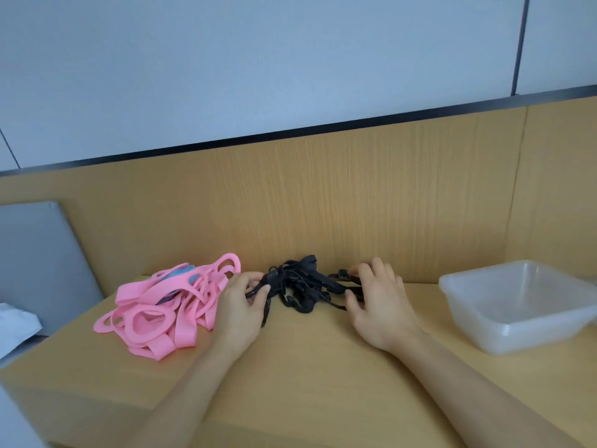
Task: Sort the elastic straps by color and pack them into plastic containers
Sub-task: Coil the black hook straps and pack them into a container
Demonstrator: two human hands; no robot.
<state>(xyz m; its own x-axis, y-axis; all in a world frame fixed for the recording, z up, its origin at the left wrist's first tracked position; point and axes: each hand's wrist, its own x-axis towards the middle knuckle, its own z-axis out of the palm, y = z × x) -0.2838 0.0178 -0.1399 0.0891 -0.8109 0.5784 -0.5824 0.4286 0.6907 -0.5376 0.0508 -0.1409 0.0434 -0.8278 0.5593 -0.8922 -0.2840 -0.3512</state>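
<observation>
Two hands are working at the middle of the desk (pixel 307 367), close to the wooden back panel (pixel 355 205) that is closing the far edge. The near half of the desk is lying bare in front of the forearms, and bare wood is also showing between the right hand (pixel 381 305) and the plastic containers (pixel 504 334), which are standing nested near the right end. The pink straps (pixel 161 315) are lying in a heap at the left, reaching near the left edge of the desk, with some blue pieces (pixel 190 273) mixed in. The black straps (pixel 300 286) are lying in a tangle between both hands, just beside the pink heap.

The left hand (pixel 240 305) is curling its fingers and thumb together and pinching a black strap at the left side of the tangle. The right hand is bending its spread fingers over the right end, with the thumb closing on a strap from below.
</observation>
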